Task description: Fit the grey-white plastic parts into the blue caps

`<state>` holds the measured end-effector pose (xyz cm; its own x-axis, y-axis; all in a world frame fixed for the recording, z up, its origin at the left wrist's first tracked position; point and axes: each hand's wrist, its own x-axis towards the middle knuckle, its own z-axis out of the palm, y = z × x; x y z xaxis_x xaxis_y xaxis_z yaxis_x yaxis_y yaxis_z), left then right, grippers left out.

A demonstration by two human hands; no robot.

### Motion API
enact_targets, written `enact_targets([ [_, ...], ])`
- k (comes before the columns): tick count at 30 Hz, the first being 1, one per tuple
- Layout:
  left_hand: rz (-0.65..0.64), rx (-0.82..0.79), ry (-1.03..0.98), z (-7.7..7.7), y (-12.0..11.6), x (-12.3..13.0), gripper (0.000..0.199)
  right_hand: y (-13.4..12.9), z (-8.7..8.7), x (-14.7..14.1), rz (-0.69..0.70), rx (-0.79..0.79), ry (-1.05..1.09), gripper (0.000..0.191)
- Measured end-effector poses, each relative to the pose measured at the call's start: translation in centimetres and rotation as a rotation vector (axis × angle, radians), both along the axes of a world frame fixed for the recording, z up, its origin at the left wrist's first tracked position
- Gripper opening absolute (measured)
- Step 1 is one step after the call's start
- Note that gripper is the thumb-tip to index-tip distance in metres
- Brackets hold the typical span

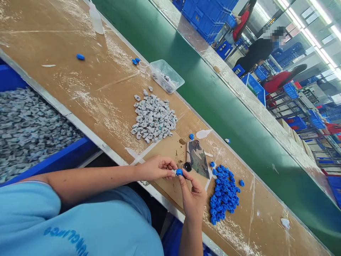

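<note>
My left hand point(158, 168) pinches a small grey-white part point(174, 171), mostly hidden by the fingertips. Against it sits a small blue plastic piece point(179, 172), gripped between the thumb and finger of my right hand point(194, 195). The two pieces touch; how far they fit together I cannot tell. Just behind the fingers stands a small round pot with dark contents point(187, 166), beside a folded camouflage cloth point(197, 158). A heap of grey-white parts point(154, 115) lies beyond my left hand, and a heap of blue pieces point(224, 193) lies right of my right hand.
A clear plastic box point(170, 78) with small parts and a white squeeze bottle point(96, 19) stand along the far edge. Beyond runs a green conveyor belt point(213, 99). At left is a blue crate full of grey parts point(34, 128). Other people point(262, 46) sit across the belt.
</note>
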<state>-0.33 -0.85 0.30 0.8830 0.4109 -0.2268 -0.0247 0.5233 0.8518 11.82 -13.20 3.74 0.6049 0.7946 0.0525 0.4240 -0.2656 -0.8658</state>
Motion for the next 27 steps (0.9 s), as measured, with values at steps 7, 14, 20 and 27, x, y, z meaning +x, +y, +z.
enact_targets([
  [7, -0.098, -0.016, 0.009, 0.2, 0.3, -0.2, 0.041, -0.3, 0.6, 0.5, 0.140, 0.044, -0.102, 0.019],
  [14, -0.096, -0.025, 0.040, 0.2, 0.3, -0.2, 0.045, -0.5, 0.2, 0.4, 0.131, 0.025, -0.035, 0.016],
  [20, -0.096, -0.129, 0.010, 0.2, 0.5, -0.2, 0.048, -0.5, -0.9, -0.4, 0.021, 0.024, 0.108, 0.020],
  [27, -0.097, -0.144, 0.004, 0.2, 0.5, -0.3, 0.047, -0.5, -1.5, -0.8, -0.018, 0.054, 0.211, 0.019],
])
